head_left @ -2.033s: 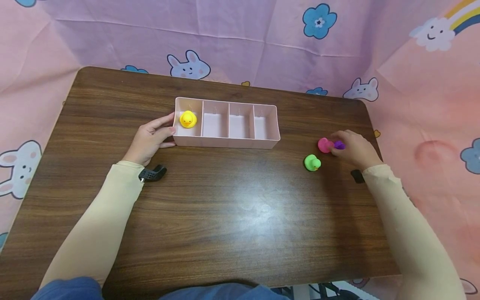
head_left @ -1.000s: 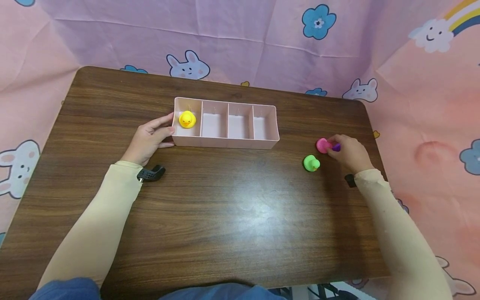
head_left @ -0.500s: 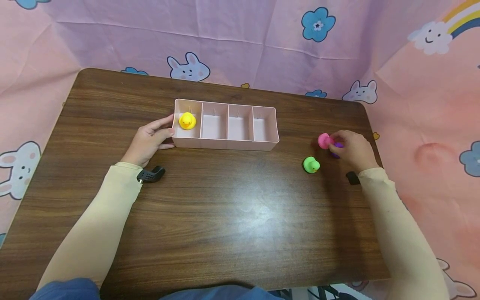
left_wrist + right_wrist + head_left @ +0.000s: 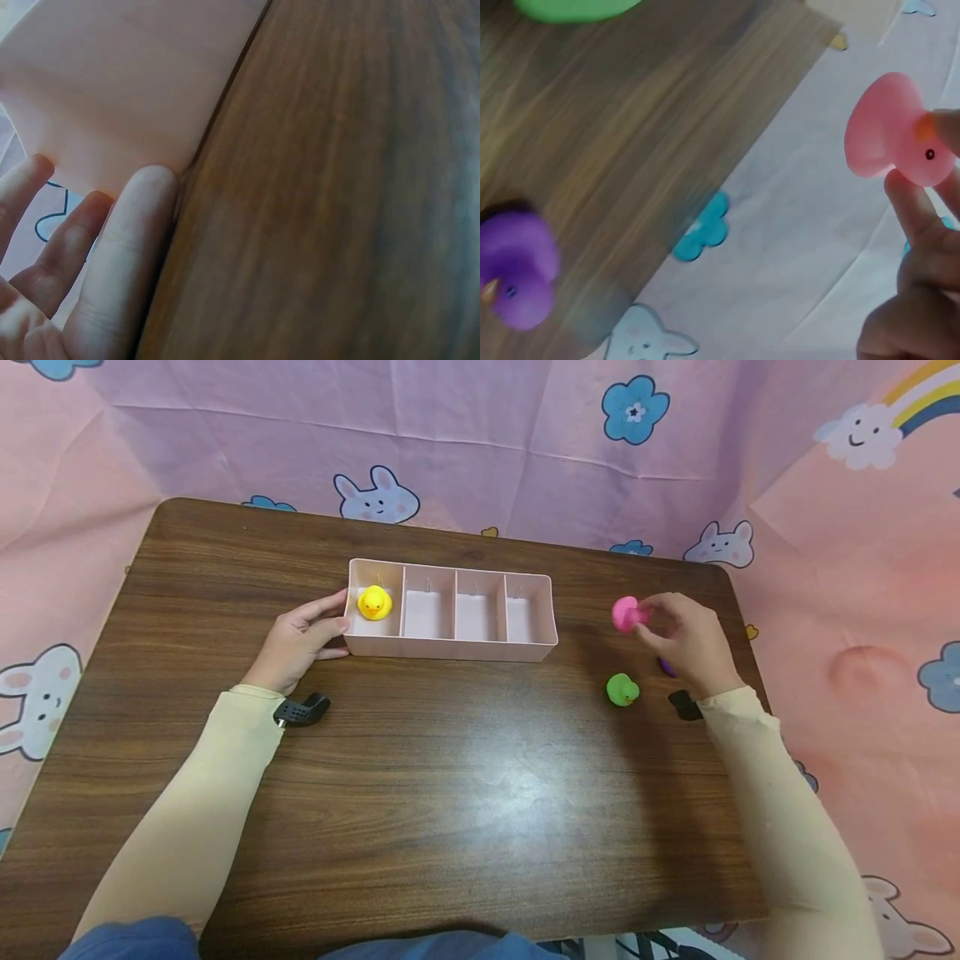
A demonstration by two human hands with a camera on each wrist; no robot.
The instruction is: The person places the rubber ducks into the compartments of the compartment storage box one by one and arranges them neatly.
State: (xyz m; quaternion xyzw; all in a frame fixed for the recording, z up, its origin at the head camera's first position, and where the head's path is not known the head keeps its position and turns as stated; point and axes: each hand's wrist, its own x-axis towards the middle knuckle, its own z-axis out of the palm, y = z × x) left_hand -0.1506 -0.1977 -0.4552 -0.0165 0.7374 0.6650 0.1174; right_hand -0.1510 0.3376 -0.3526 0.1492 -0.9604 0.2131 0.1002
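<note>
A pale pink box with several compartments stands on the table, a yellow toy duck in its leftmost one. My left hand rests its fingertips against the box's left end wall; in the left wrist view the fingers look nearly straight. Off the box's right end, my right hand pinches a pink toy duck between thumb and fingers, raised above the table. The right wrist view shows this pink duck by its head. A purple toy duck lies mostly hidden under that hand.
A green toy duck sits on the brown wooden table, just left of the purple one. Patterned cloth hangs behind the table and at its sides. Each wrist carries a black strap-like device.
My right hand has lifted the pink duck away from beside the purple duck and moved it up and left, towards the box. My left hand and the box hold their places.
</note>
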